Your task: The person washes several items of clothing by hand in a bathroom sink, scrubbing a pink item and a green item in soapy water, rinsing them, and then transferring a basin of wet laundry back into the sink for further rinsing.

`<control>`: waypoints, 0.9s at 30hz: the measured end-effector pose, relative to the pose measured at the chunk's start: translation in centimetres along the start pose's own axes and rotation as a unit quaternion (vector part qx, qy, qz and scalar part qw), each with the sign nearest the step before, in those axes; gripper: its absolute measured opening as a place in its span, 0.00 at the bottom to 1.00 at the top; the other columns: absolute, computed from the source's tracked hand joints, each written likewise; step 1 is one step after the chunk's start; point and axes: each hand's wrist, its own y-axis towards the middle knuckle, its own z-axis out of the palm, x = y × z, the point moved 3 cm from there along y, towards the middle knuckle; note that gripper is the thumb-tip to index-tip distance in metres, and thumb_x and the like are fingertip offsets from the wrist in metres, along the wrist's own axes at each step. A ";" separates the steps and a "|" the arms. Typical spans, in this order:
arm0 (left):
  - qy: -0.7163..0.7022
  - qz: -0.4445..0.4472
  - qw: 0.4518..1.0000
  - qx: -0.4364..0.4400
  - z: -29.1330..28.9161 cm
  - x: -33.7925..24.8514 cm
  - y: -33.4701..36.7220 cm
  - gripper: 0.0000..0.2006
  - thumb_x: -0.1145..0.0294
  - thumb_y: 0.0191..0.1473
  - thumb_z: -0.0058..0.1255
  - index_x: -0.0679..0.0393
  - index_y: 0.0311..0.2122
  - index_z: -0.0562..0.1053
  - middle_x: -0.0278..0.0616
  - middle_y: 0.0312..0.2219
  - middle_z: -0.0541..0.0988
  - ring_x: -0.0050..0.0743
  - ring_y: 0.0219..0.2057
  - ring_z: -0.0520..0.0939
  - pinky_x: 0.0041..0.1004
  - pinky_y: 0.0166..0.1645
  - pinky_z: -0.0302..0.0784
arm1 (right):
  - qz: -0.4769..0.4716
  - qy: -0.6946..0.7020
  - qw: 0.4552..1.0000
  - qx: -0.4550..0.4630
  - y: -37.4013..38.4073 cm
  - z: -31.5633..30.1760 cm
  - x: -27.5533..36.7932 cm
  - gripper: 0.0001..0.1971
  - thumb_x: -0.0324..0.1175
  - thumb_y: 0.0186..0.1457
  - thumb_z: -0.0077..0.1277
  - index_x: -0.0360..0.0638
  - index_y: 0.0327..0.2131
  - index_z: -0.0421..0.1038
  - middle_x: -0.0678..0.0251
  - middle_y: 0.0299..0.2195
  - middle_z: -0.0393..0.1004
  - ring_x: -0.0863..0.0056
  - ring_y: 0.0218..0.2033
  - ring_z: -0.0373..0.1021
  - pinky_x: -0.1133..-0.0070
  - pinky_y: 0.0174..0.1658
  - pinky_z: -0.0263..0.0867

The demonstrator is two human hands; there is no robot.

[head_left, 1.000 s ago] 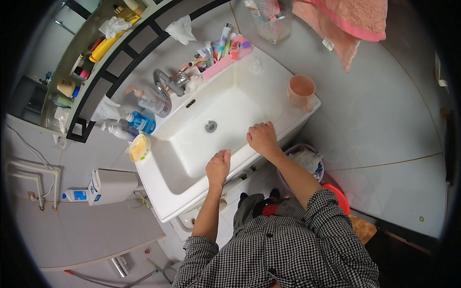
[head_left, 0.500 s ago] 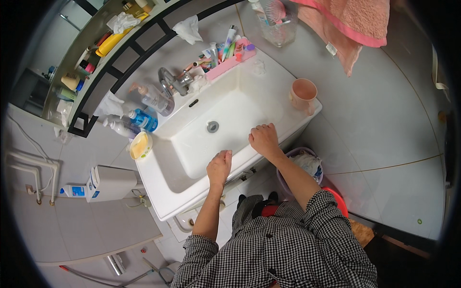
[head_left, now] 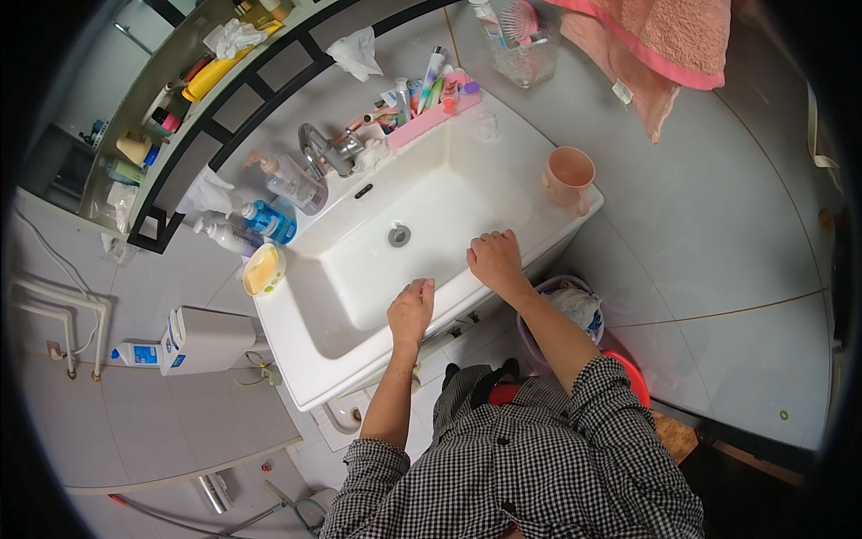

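Note:
Both of my hands hover over the near rim of a white washbasin (head_left: 485, 193). My left hand (head_left: 411, 311) is loosely closed, its fingers pressed together and curled, and no object shows in it. To its right, my right hand (head_left: 496, 262) is also closed, knuckles up, with no object visible; the undersides of the fingers are hidden. Beyond them lies the round drain (head_left: 399, 235). A chrome faucet (head_left: 328, 148) stands at the far rim. On the basin's right corner sits a pink cup (head_left: 569, 171), and on its left corner a soap dish (head_left: 264, 270) with yellow soap.
Pump bottles, one clear (head_left: 296, 186) and one blue (head_left: 269, 221), stand left of the faucet. A pink holder (head_left: 435, 120) of tubes is at the back rim. Below right are a lined bin (head_left: 575, 310) and a red basin (head_left: 631, 375). A pink towel (head_left: 660, 45) hangs at upper right.

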 end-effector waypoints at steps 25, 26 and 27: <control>-0.027 -0.015 1.000 0.002 0.6 0.9 0.2 0.18 0.58 0.51 0.39 0.57 0.43 0.67 0.43 0.32 0.76 0.41 0.32 0.76 0.35 0.38 0.69 | 0.013 0.010 1.000 -0.006 -0.1 -0.2 0.0 0.07 0.34 0.42 0.45 0.45 0.17 0.70 0.67 0.19 0.70 0.72 0.26 0.66 0.74 0.37 0.55; -0.028 -0.013 1.000 -0.005 0.6 1.2 0.2 0.17 0.58 0.51 0.39 0.57 0.43 0.68 0.43 0.32 0.76 0.42 0.32 0.76 0.35 0.37 0.69 | 0.011 0.013 1.000 -0.008 -0.1 -0.3 0.2 0.08 0.34 0.42 0.45 0.45 0.17 0.70 0.67 0.19 0.70 0.72 0.26 0.66 0.74 0.37 0.55; -0.029 -0.012 0.999 -0.012 0.6 1.4 0.1 0.17 0.59 0.51 0.39 0.56 0.43 0.68 0.42 0.31 0.76 0.42 0.31 0.76 0.35 0.37 0.70 | 0.009 0.017 1.000 -0.010 -0.1 -0.3 0.4 0.08 0.34 0.42 0.45 0.45 0.17 0.70 0.67 0.19 0.71 0.72 0.26 0.66 0.74 0.37 0.55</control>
